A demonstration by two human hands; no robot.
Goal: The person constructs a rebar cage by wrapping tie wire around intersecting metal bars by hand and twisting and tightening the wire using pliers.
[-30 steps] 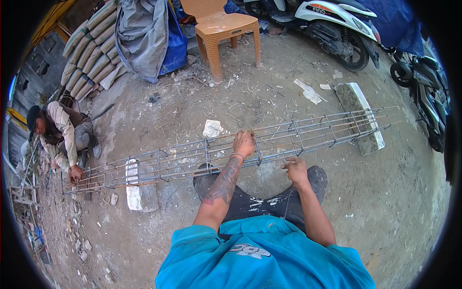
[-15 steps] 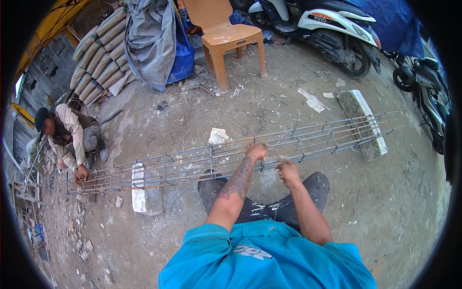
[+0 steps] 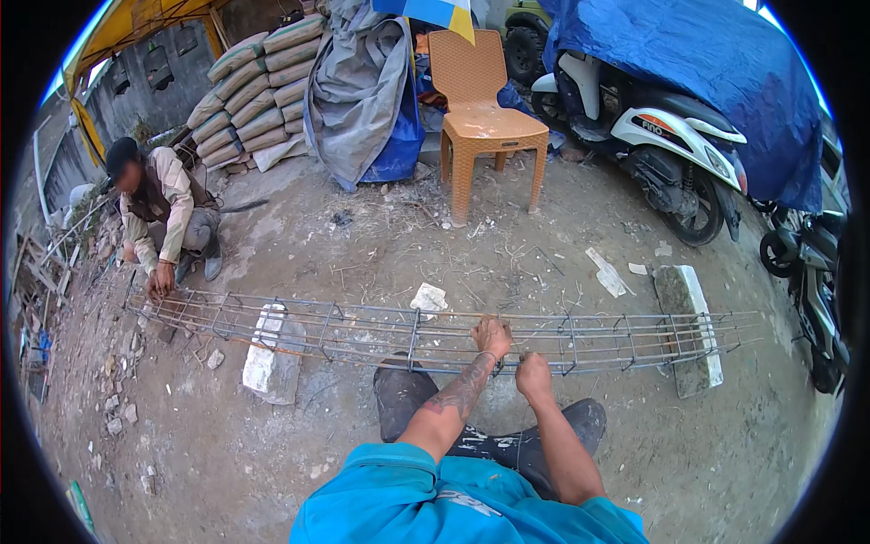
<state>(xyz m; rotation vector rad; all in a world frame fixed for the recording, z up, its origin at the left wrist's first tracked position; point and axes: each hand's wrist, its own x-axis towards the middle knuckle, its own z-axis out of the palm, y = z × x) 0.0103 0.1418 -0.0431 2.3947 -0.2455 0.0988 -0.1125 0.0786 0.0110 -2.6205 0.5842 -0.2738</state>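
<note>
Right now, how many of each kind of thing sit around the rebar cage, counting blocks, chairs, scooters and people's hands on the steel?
Rebar cage: 1
Concrete blocks under it: 2 (left block, right block)
Orange plastic chair: 1
Scooters: 2 (white scooter, dark scooter)
Wearer's hands on the cage: 2 (left hand, right hand)
Crouching co-worker: 1
Total: 9

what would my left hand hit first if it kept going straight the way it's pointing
The left hand already rests on the long rebar cage, pointing away from you. Past its far bars, the small white stone chunk lies slightly left of that line, then bare dirt toward the orange plastic chair; depth is unclear.
</note>
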